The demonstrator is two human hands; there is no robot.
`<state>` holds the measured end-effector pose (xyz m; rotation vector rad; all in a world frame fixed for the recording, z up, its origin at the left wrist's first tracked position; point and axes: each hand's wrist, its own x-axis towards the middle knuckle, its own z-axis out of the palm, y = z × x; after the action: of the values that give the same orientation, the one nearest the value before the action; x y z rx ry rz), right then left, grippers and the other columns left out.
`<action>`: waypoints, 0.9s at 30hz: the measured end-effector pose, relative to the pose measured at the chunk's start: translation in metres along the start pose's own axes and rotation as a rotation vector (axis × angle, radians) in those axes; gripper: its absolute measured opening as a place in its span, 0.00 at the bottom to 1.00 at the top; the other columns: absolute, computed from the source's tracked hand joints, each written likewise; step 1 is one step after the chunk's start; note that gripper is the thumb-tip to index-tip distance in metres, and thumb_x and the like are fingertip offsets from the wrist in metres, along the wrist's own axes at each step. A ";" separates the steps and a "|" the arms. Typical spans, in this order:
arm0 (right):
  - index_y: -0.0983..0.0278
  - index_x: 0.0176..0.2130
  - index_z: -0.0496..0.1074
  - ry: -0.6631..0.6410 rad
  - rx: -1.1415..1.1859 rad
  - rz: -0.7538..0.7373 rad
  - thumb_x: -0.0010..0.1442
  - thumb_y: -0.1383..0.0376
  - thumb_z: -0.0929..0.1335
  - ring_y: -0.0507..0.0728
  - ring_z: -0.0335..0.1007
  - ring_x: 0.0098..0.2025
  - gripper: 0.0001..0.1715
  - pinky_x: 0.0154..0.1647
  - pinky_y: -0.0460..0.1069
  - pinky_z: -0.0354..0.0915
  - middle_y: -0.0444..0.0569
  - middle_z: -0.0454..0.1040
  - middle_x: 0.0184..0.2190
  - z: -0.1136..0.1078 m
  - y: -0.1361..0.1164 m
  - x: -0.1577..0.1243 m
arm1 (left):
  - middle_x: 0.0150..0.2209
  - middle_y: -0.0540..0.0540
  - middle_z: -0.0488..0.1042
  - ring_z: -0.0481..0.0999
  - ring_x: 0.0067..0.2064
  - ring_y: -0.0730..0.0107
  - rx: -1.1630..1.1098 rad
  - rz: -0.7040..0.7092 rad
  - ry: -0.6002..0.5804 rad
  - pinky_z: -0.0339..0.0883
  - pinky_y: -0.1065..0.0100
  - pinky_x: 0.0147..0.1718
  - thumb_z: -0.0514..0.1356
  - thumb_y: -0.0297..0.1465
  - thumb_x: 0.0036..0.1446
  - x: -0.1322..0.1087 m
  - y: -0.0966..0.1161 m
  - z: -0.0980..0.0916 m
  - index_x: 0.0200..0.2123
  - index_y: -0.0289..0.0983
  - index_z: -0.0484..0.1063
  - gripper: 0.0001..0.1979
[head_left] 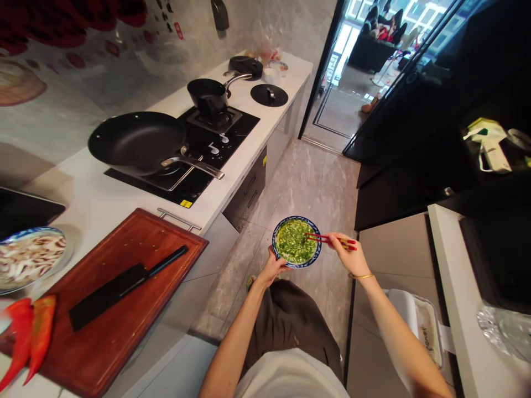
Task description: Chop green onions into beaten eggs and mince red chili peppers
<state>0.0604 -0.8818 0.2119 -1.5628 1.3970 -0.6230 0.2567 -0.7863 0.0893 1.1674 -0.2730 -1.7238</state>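
Observation:
A blue-and-white patterned bowl [275, 231] is held in the air in front of my body. It contains a yellow-green mixture [292, 243] full of chopped green bits. My left hand [271, 269] grips the bowl's lower left rim, its thumb up near the edge. In my right hand [347, 253] is a pair of red chopsticks [321, 237], their tips dipped into the mixture right of the bowl's middle. A gold bangle circles the right wrist.
At left, a wooden cutting board [136, 243] carries a black cleaver [124, 287]; red peppers [29, 331] and a bowl of sliced food [31, 254] lie nearby. A frying pan [139, 141] and saucepan [207, 97] stand on the stove. A lid [261, 95] lies beyond.

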 end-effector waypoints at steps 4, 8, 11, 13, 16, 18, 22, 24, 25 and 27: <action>0.62 0.43 0.75 -0.062 0.046 -0.083 0.59 0.52 0.63 0.58 0.74 0.41 0.21 0.44 0.52 0.70 0.51 0.76 0.41 0.023 -0.009 0.000 | 0.48 0.47 0.64 0.72 0.39 0.71 -0.019 0.008 0.005 0.72 0.57 0.40 0.59 0.24 0.42 -0.002 0.003 0.002 0.47 0.44 0.51 0.29; 0.61 0.43 0.75 -0.339 -0.009 -0.079 0.58 0.54 0.63 0.59 0.73 0.43 0.19 0.45 0.53 0.69 0.50 0.77 0.41 0.009 -0.011 -0.010 | 0.47 0.47 0.65 0.73 0.37 0.73 -0.042 0.018 0.031 0.72 0.59 0.39 0.60 0.24 0.43 -0.008 0.005 -0.001 0.47 0.44 0.52 0.29; 0.62 0.41 0.76 -0.272 -0.031 -0.046 0.58 0.54 0.64 0.59 0.74 0.41 0.19 0.44 0.53 0.70 0.50 0.77 0.40 -0.006 -0.006 -0.001 | 0.47 0.47 0.65 0.72 0.37 0.72 -0.040 0.019 0.049 0.72 0.61 0.38 0.60 0.24 0.43 -0.015 0.004 -0.005 0.47 0.44 0.51 0.29; 0.62 0.41 0.75 -0.193 -0.039 -0.071 0.58 0.54 0.64 0.59 0.74 0.41 0.18 0.44 0.52 0.70 0.50 0.77 0.39 -0.003 -0.007 0.005 | 0.47 0.47 0.65 0.72 0.38 0.72 -0.031 0.012 0.054 0.72 0.62 0.37 0.60 0.24 0.43 -0.019 0.003 -0.006 0.47 0.44 0.51 0.29; 0.61 0.43 0.75 -0.274 -0.034 -0.138 0.59 0.55 0.63 0.58 0.73 0.43 0.18 0.46 0.52 0.68 0.50 0.77 0.42 0.014 -0.016 0.004 | 0.47 0.47 0.64 0.72 0.39 0.71 -0.033 0.017 0.064 0.72 0.62 0.37 0.60 0.24 0.43 -0.022 0.002 -0.006 0.47 0.44 0.52 0.28; 0.60 0.43 0.75 -0.419 -0.055 -0.148 0.60 0.56 0.63 0.58 0.72 0.44 0.18 0.48 0.52 0.67 0.49 0.76 0.43 0.018 -0.020 -0.002 | 0.47 0.47 0.64 0.72 0.40 0.70 -0.049 0.027 0.077 0.72 0.61 0.37 0.59 0.24 0.43 -0.024 0.001 -0.007 0.47 0.44 0.52 0.28; 0.61 0.42 0.75 -0.422 -0.071 -0.079 0.59 0.54 0.63 0.59 0.73 0.43 0.19 0.47 0.54 0.69 0.50 0.77 0.42 0.005 -0.012 -0.004 | 0.47 0.46 0.64 0.72 0.40 0.70 -0.087 0.026 0.108 0.72 0.60 0.38 0.60 0.24 0.42 -0.027 0.003 -0.012 0.48 0.44 0.52 0.29; 0.62 0.42 0.75 -0.292 -0.057 -0.082 0.58 0.54 0.64 0.59 0.73 0.42 0.19 0.46 0.54 0.69 0.51 0.77 0.41 0.003 -0.008 0.002 | 0.47 0.46 0.64 0.72 0.41 0.70 -0.096 0.029 0.107 0.72 0.60 0.39 0.60 0.24 0.42 -0.028 0.003 -0.014 0.48 0.43 0.53 0.30; 0.62 0.42 0.75 -0.268 -0.050 -0.091 0.58 0.53 0.64 0.59 0.73 0.42 0.20 0.47 0.55 0.69 0.51 0.77 0.41 0.004 -0.008 0.005 | 0.47 0.46 0.64 0.72 0.41 0.69 -0.098 0.031 0.104 0.72 0.60 0.39 0.60 0.24 0.42 -0.029 0.003 -0.015 0.48 0.43 0.53 0.30; 0.62 0.41 0.76 -0.318 -0.014 -0.089 0.57 0.52 0.65 0.60 0.73 0.42 0.20 0.47 0.55 0.69 0.51 0.77 0.40 0.009 -0.011 0.009 | 0.47 0.46 0.64 0.72 0.40 0.70 -0.093 0.033 0.104 0.72 0.61 0.38 0.60 0.24 0.42 -0.030 0.003 -0.016 0.48 0.44 0.52 0.30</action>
<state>0.0752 -0.8888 0.2158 -1.6596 1.1009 -0.3950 0.2726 -0.7587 0.1005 1.1735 -0.1468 -1.6245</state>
